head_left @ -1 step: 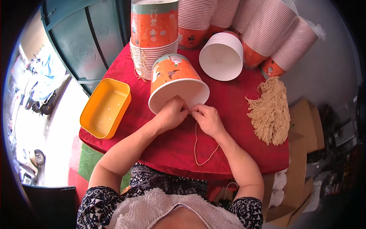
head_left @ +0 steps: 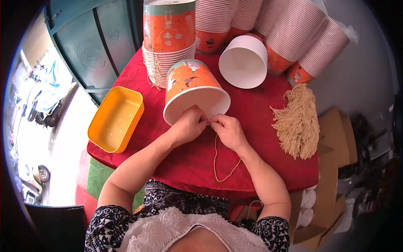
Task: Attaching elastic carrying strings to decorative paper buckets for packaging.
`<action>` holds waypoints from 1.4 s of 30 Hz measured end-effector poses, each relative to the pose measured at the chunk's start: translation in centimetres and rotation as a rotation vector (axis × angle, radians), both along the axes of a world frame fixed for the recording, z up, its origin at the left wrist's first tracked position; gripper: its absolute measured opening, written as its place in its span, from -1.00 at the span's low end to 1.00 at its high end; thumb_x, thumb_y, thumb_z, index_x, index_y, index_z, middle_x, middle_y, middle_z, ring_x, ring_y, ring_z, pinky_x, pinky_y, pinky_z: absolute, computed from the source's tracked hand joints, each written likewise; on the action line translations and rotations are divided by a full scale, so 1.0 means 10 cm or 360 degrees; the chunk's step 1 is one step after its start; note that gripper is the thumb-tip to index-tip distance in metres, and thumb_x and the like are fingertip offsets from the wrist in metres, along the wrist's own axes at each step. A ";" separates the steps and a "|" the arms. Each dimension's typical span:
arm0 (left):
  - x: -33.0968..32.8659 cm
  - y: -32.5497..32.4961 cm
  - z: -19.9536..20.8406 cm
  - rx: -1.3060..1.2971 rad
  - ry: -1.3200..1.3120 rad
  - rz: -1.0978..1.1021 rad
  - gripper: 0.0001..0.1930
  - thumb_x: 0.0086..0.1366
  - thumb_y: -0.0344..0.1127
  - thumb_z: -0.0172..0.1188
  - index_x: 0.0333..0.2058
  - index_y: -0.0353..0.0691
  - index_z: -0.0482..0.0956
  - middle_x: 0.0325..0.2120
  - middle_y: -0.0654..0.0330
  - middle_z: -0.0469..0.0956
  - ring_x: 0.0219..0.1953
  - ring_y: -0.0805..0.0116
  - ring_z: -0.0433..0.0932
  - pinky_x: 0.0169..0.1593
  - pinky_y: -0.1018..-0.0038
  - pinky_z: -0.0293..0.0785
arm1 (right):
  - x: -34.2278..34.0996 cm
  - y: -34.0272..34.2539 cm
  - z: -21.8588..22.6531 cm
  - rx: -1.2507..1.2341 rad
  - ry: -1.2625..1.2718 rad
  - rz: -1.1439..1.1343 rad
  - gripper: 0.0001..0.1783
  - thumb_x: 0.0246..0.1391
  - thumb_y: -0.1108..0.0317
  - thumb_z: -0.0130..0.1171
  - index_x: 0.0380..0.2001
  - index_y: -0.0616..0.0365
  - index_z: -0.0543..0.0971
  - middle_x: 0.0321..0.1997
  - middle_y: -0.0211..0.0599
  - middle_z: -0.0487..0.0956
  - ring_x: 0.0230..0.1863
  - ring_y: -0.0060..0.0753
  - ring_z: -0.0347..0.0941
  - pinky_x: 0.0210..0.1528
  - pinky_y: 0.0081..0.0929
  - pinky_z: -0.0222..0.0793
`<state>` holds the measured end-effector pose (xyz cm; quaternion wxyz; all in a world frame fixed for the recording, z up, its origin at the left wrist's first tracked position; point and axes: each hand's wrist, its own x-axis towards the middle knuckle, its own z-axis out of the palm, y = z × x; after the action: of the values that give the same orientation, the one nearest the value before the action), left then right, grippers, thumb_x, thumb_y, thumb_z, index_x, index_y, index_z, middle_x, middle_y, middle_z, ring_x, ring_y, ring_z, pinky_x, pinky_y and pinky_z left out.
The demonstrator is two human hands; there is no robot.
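At the rim of the tipped orange paper bucket (head_left: 194, 93), I see left hand (head_left: 189, 124) and right hand (head_left: 227, 130) fingertips pinching a beige string (head_left: 217, 161), on red tablecloth (head_left: 176, 159).

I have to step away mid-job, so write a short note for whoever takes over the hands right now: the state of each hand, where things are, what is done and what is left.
Left hand: pinched at the rim of the orange paper bucket, which lies on its side on the red table.
Right hand: pinching the beige string at the same spot on the rim; the string's loop trails toward the table's near edge.
Nearby: string bundle to the right, yellow tray to the left, white bucket and stacked buckets behind.
Done: string brought to the rim.
Left: whether it is fastened cannot be told; the far side is hidden.
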<state>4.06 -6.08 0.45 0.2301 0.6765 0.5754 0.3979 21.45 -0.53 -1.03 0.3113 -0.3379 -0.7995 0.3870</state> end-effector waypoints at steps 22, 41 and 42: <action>0.01 0.02 -0.03 -0.0131 0.0050 0.0077 -0.86 0.11 -0.41 0.17 -0.45 -0.42 0.54 -0.51 -0.05 0.57 -0.42 0.13 0.57 -0.32 0.28 0.48 | 0.07 -0.15 0.17 0.0027 -0.0083 -0.0119 -0.83 0.07 0.36 0.16 -0.37 0.24 0.61 -0.52 -0.04 0.60 -0.51 -0.17 0.57 -0.44 -0.33 0.42; 0.10 0.06 -0.11 0.0063 0.0177 0.0325 -0.88 0.08 -0.49 0.11 -0.46 -0.49 0.50 -0.43 -0.27 0.53 -0.32 -0.24 0.55 -0.24 0.12 0.49 | 0.14 -0.18 0.18 0.0442 -0.0440 0.0100 -0.80 -0.04 0.51 0.00 -0.36 0.21 0.60 -0.47 -0.04 0.61 -0.43 -0.02 0.58 -0.34 -0.19 0.50; 0.10 0.06 -0.12 0.0043 0.0185 0.0328 -0.87 0.07 -0.49 0.11 -0.46 -0.50 0.50 -0.43 -0.30 0.52 -0.31 -0.25 0.55 -0.24 0.10 0.49 | 0.14 -0.19 0.20 0.0419 -0.0482 0.0109 -0.81 -0.04 0.52 0.00 -0.38 0.22 0.60 -0.47 -0.05 0.61 -0.43 -0.01 0.58 -0.34 -0.19 0.50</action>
<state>5.07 -5.47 -0.74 0.1453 0.6386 0.6489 0.3872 22.86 -2.42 0.94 0.2156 -0.3212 -0.8919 0.2343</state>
